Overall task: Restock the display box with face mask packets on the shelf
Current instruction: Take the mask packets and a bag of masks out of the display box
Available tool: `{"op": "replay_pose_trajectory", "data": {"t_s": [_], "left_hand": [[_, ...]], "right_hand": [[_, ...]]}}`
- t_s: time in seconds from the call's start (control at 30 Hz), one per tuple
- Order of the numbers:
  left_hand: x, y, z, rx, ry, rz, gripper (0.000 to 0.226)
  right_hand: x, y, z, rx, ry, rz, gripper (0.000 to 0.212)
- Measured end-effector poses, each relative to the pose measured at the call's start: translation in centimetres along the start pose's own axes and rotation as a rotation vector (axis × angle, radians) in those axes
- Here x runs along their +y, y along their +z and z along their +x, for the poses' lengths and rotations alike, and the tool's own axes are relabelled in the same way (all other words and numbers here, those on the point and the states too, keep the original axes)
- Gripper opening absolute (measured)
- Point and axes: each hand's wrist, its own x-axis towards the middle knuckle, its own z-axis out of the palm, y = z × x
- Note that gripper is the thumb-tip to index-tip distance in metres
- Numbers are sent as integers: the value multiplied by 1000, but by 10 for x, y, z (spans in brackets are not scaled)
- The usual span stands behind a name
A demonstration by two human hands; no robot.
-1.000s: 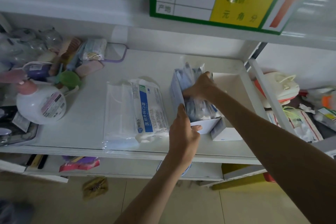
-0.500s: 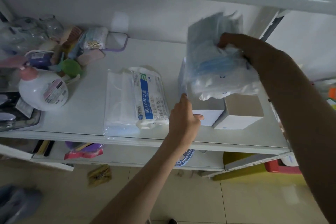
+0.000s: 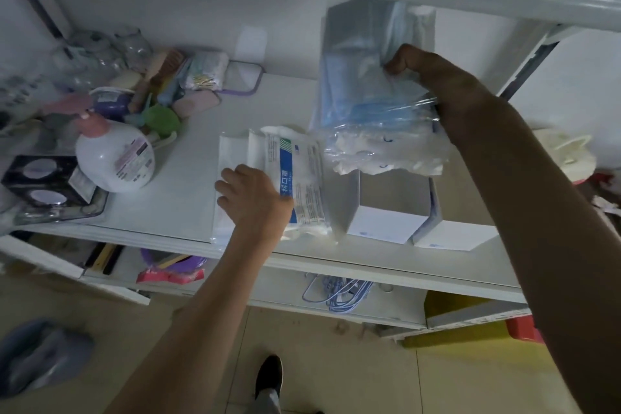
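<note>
The right hand is raised above the white shelf, its forearm stretched out from the lower right, fingers clenched on a bundle of clear plastic face mask packets with blue masks inside. The bundle hangs in the air directly over the open white cardboard display box, whose visible interior looks empty. A second white box stands just to the right of it, touching it. The left hand reaches forward with a straight arm, palm down and fingers spread loosely, resting on a flat white pack of masks with a blue stripe that lies on the shelf just left of the display box; it grips nothing. A white pump bottle with a pink top stands farther left.
</note>
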Motion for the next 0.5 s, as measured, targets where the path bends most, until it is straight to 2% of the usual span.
{"op": "replay_pose_trajectory", "data": {"t_s": [0.1,0.17,0.23,0.33,0.43,0.5], "left_hand": [[-4,1,11,-44,-8,-82,79],[-5,-1,16,-92,-19,-218,69],[-9,-4,22,-87,-17,-326,50],[-18,-11,27,-36,58,-350,20],[-25,-13,27,-29,104,-348,14],[-32,-13,28,-30,84,-375,22]], "right_hand": [[-1,6,-4,-5,37,-28,8],[-1,7,-8,17,88,-47,5],[3,10,-11,42,113,-60,7],[12,14,-7,88,159,-57,21],[18,21,-5,119,201,-61,36],[23,26,-4,143,208,-104,38]]}}
